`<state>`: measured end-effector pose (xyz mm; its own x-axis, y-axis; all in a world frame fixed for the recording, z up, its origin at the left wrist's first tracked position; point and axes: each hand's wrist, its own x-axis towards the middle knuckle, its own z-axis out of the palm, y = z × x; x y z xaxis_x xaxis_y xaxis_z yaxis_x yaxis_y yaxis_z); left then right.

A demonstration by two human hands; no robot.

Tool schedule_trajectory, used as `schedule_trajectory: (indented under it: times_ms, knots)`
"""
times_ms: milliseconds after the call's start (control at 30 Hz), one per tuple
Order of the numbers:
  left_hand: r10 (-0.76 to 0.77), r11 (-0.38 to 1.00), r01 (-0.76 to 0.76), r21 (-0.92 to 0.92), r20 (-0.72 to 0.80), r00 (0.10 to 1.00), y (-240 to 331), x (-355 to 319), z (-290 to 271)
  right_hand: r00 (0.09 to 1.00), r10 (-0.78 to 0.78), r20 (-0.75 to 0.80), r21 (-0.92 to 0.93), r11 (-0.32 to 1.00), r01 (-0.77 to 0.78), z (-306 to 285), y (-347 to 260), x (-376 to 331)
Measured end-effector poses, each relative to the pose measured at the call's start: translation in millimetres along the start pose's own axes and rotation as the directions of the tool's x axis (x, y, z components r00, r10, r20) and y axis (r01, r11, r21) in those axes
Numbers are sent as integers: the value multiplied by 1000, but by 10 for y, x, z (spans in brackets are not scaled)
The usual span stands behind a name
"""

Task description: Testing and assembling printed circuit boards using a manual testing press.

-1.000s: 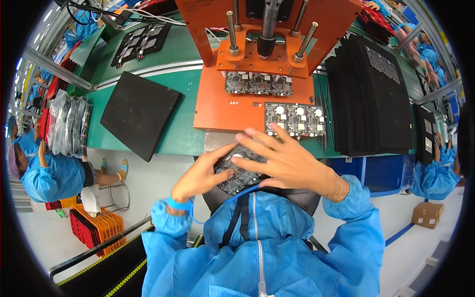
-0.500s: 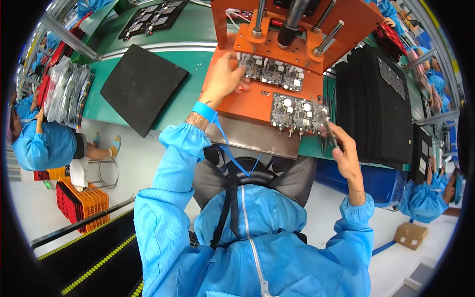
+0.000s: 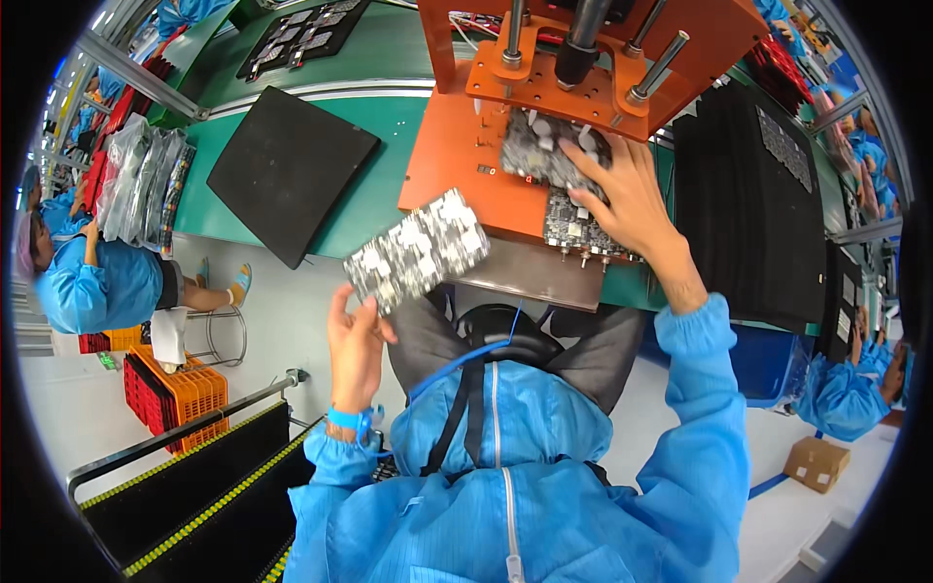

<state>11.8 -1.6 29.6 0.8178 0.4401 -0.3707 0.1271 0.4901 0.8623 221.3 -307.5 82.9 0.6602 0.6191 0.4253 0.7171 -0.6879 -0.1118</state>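
My left hand [image 3: 360, 335] grips the corner of a circuit board panel [image 3: 420, 248], tilted in the air left of the press's front edge. Beneath the raised plate of an orange press [image 3: 544, 83], my right hand [image 3: 627, 189] has its fingers over a second circuit board panel [image 3: 536, 155], blurred by motion and at the press bed [image 3: 442, 165]. Another circuit board panel [image 3: 573, 225] lies at the bed's front right, partly covered by my right hand. A blue wrist strap [image 3: 345, 420] with a cord circles my left wrist.
A flat black foam pad [image 3: 292, 170] lies on the green bench, left of the press. Stacked black trays [image 3: 748, 214] stand on the right. Bagged items [image 3: 141, 185] and a seated co-worker [image 3: 107, 291] are far left. More boards rest on a black pad [image 3: 301, 39] behind.
My left hand has drawn back from the press toward me with a circuit board panel. My right hand has moved up and left, bringing a panel beneath the press plate.
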Motion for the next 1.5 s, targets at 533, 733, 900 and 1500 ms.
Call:
schedule_trajectory:
  times_ms: [533, 733, 900, 1500]
  knots:
    - [-159, 980, 182, -76, 244, 957, -297, -283, 3, 986, -11, 166, 50, 999, 2, 260, 149, 409]
    - [-159, 980, 184, -78, 258, 953, -303, -317, 0, 963, 58, 262, -3, 998, -59, 199, 88, 415]
    - [-161, 979, 188, -73, 277, 947, -353, -323, 25, 984, -166, -70, 28, 985, 168, 334, 200, 390]
    - [-166, 980, 190, -65, 272, 948, -339, -354, 18, 971, 51, 235, 59, 996, -67, 248, 113, 429]
